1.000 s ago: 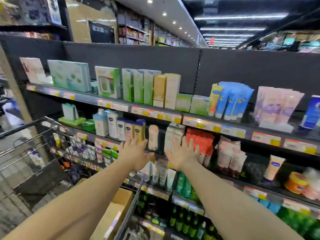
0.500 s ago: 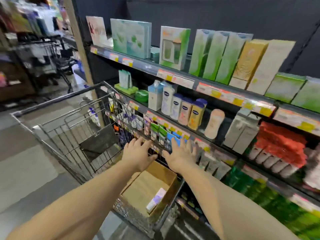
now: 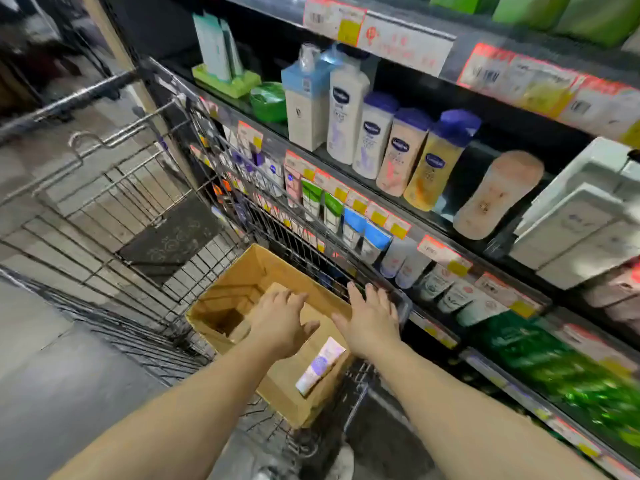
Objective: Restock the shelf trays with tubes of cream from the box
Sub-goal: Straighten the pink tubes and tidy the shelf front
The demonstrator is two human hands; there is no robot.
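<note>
Both hands are hovering empty, fingers spread: left hand (image 3: 278, 322) over the open box (image 3: 242, 282), right hand (image 3: 372, 320) over its far edge beside the cart (image 3: 114, 188) wall. One tube (image 3: 320, 367) is lying flat in the box's near corner. Shelf (image 3: 446, 258) tubes are standing just beyond.

Cart (image 3: 114, 188): left of the shelves (image 3: 408, 216), its side against them.
Box (image 3: 242, 275): in the cart's near right corner.
Tube (image 3: 320, 366): in the box, by its near right wall.
Left hand (image 3: 278, 323): above the box.
Right hand (image 3: 372, 320): above the box's right edge, beside the shelf front.
Bottles (image 3: 391, 140): on the shelf behind the cart.
</note>
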